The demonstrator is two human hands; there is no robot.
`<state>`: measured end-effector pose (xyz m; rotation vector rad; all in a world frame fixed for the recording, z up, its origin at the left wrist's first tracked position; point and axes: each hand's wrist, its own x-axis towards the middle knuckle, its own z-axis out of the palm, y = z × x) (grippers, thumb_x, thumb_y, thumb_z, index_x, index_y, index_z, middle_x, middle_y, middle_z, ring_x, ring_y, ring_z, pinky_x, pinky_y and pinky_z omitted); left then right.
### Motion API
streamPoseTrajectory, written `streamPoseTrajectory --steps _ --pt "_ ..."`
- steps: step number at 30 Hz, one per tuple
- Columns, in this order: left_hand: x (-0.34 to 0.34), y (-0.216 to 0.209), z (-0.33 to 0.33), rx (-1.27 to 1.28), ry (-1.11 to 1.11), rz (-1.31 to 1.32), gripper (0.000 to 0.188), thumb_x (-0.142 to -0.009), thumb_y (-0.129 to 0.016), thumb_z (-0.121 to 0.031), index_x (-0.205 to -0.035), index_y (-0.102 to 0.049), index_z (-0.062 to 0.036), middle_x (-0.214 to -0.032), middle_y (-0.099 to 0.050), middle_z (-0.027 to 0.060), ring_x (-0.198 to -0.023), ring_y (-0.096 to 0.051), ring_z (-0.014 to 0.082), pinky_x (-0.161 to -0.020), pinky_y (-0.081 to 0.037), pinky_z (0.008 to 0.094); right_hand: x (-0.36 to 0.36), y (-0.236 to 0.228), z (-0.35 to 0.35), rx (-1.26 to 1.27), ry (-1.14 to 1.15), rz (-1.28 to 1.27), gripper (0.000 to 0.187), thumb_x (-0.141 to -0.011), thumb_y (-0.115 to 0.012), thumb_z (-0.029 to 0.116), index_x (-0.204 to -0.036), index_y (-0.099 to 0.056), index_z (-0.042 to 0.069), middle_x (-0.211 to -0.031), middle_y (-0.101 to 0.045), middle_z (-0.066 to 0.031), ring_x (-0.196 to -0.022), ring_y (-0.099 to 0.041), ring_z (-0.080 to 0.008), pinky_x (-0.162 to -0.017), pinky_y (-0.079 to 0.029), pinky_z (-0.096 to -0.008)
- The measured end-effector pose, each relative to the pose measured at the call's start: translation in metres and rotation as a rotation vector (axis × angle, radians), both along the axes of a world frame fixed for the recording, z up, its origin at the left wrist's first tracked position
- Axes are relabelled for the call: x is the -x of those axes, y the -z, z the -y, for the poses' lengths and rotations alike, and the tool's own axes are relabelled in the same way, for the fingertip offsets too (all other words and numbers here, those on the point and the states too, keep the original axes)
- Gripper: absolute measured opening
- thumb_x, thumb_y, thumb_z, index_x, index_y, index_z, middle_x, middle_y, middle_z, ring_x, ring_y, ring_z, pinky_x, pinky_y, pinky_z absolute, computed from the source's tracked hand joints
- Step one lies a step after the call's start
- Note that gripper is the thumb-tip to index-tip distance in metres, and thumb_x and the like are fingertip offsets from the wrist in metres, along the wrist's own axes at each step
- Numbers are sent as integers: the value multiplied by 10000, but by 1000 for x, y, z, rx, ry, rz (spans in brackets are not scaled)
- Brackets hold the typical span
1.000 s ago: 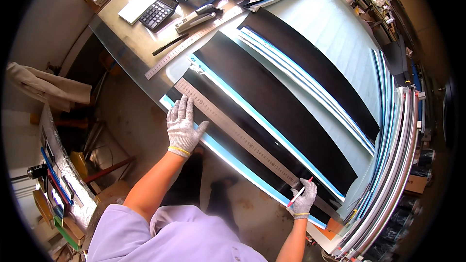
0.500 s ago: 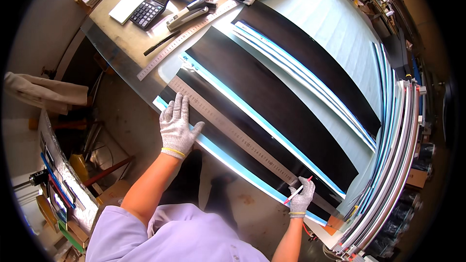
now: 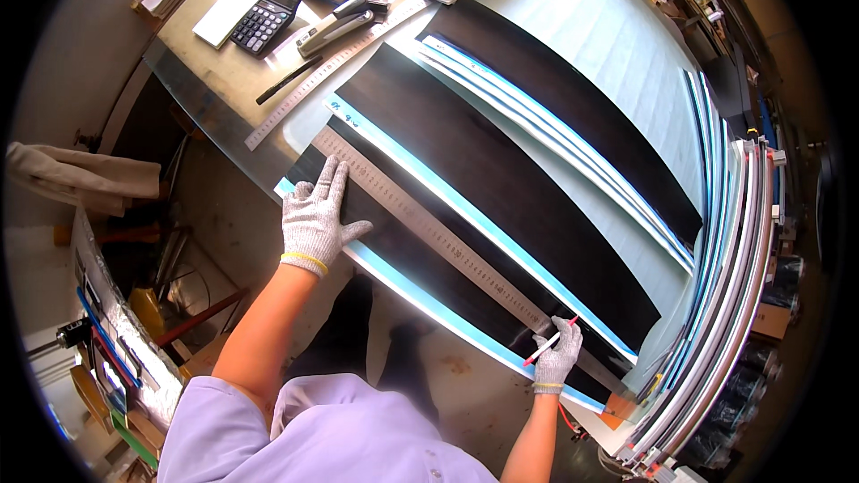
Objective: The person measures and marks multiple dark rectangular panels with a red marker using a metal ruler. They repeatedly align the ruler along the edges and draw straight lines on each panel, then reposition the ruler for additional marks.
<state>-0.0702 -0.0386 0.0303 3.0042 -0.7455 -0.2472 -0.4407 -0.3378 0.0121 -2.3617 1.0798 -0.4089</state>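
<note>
My left hand (image 3: 313,224), in a grey knit glove, lies with its fingers spread on a black sheet (image 3: 380,237). Its fingertips touch the steel ruler (image 3: 434,234) near the far-left end. The ruler runs slantwise along the sheet toward my right hand. A pale blue and white strip (image 3: 420,304) borders the sheet's near edge. My right hand (image 3: 558,360), gloved alike, is closed around a white pen with red ends (image 3: 552,343). It rests by the ruler's right part. Beyond the ruler lies a wider black sheet (image 3: 501,206), edged with a blue strip (image 3: 465,213).
Another black sheet (image 3: 573,98) and several white-blue strips (image 3: 555,143) lie farther back on the table. At the upper left are a calculator (image 3: 267,20), a stapler (image 3: 335,29), a black pen (image 3: 288,80) and a second ruler (image 3: 331,72). Long strips (image 3: 734,304) are stacked at the right.
The ruler's left end has shifted away from me, closer to the far blue strip. My left hand has moved slightly up and left with it; my right hand, still holding the pen, has shifted slightly.
</note>
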Motion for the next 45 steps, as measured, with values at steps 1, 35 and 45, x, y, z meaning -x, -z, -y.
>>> streamPoseTrajectory --steps 1,35,45 --pt "0 2 -2 8 14 22 1110 -741 -811 -604 -1627 -350 -122 -1687 -364 68 -1291 -544 384 -1148 -379 478 -2 -2 0 4 -4 -13 588 -573 -893 -39 -1128 -718 48 -1102 -656 -118 -1108 -589 -345 -994 -486 -457" --pt "-38 93 -45 175 153 411 588 -1056 -561 -437 -1590 -468 -210 -1626 -453 98 -1450 -459 340 -1192 -338 455 19 34 3 305 30 182 441 -769 -800 144 -1192 -677 109 -1225 -663 -138 -1184 -622 -375 -1073 -471 -516" --pt "-33 85 -42 147 154 432 579 -1044 -588 -392 -1577 -486 -190 -1616 -467 87 -1438 -476 328 -1185 -352 442 12 30 11 275 42 192 422 -770 -819 143 -1170 -690 113 -1213 -663 -130 -1185 -617 -368 -1038 -500 -501"
